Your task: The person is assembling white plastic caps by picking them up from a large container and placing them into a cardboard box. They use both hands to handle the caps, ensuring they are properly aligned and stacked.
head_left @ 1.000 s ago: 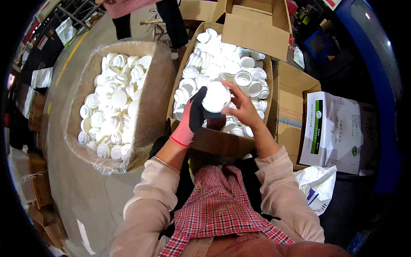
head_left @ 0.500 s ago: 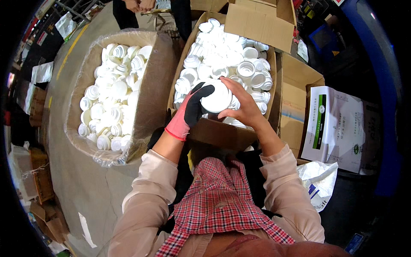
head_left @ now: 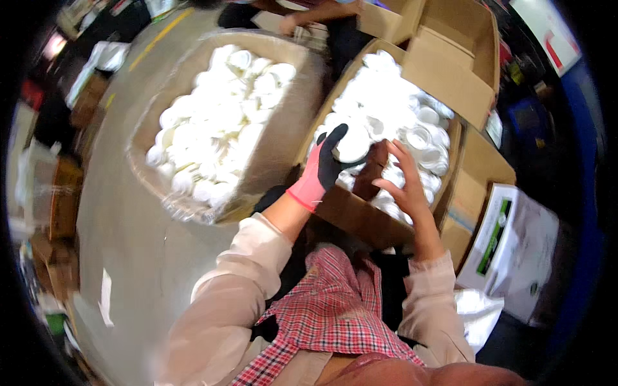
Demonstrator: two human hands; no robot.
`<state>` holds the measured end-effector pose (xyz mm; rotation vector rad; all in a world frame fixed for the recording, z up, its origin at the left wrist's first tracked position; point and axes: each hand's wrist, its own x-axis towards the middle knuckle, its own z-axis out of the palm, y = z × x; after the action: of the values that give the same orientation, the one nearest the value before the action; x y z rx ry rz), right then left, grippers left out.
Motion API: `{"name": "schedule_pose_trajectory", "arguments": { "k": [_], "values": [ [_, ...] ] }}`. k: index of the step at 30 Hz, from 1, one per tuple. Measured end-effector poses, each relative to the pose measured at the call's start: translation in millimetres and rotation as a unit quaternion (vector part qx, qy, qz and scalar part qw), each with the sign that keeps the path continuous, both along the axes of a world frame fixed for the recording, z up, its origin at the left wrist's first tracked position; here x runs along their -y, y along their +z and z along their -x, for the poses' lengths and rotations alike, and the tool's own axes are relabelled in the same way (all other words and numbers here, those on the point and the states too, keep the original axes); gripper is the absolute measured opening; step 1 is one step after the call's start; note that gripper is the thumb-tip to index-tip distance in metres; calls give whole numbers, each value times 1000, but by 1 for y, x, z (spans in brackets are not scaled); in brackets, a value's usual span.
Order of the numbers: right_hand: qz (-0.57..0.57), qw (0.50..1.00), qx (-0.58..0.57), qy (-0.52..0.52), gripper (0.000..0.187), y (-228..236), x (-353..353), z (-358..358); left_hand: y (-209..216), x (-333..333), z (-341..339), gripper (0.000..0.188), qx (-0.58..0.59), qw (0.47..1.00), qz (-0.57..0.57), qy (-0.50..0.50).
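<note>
My left hand (head_left: 318, 172), in a pink glove with black fingers and thumb, grips a round white plastic lid (head_left: 353, 145). It holds the lid over the near left part of a cardboard box (head_left: 351, 212) full of similar white lids. Apart from it, on the right, is my bare right hand (head_left: 410, 186), its fingers spread and curved with nothing in them. It hovers above the lids near the box's front right. Glare washes out many of the lids.
To the left stands a plastic-lined carton (head_left: 273, 141) heaped with white lids. Opened cardboard flaps (head_left: 450, 74) rise at the far right of my box. A white printed carton (head_left: 508, 248) and a white bag (head_left: 477, 315) lie right. Another person's hand (head_left: 288, 24) shows beyond.
My right hand has come off the lid and opened, moving right. The lid stays in my left hand. The whole view has swung, shifting the boxes rightward.
</note>
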<state>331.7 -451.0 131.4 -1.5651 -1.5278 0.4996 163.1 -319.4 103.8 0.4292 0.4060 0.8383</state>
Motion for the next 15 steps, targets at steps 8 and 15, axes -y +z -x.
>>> {"name": "schedule_pose_trajectory", "arguments": {
  "k": [8, 15],
  "values": [
    [81, 991, 14, 109, 44, -32, -2, 1, -69, -63, 69, 40, 64, 979, -139, 136],
    [148, 969, 104, 166, 43, -45, -3, 3, -21, -28, 31, 29, -167, 976, -140, 0]
  ]
}}
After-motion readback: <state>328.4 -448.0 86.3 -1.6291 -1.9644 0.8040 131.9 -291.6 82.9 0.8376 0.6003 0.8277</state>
